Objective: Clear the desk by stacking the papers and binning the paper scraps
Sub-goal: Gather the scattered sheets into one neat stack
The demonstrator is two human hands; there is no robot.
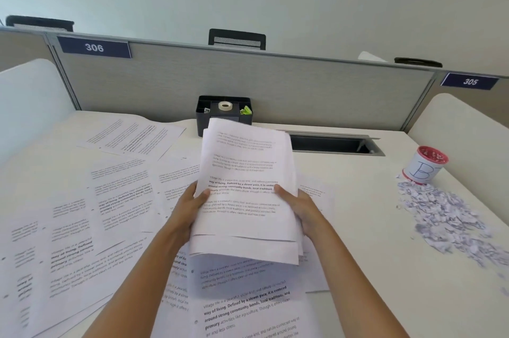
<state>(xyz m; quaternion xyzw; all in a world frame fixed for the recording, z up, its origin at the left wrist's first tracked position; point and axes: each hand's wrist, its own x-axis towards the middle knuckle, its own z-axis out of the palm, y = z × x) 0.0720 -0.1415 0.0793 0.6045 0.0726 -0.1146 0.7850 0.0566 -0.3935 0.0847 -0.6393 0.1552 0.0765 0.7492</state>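
Landmark: black desk organizer [220, 114], standing against the grey partition [248, 81] at the back of the white desk [371, 227]. It held a tape roll [225, 105] and green clips [246, 110].

Stack of papers [248, 186] was lifted off the desk directly in front of the organizer, its top edge overlapping the organizer's front face. Sheet edges were uneven at the near end.

Left hand [190, 205] gripped the stack's left edge, thumb on the printed top page. Right hand [296, 206] gripped the right edge the same way. Hands were apart, with the stack between them.

Loose sheets [110, 200] were spread overlapping in front of the organizer and to its left, with more under the raised stack.

Paper scraps [446, 216] lay in a heap well to the right of the organizer, nearer the viewer. A white cup [425, 164] with a red rim and hand lettering stood at the heap's far end, touching it.

An open cable slot [330, 144] was just right of the organizer.
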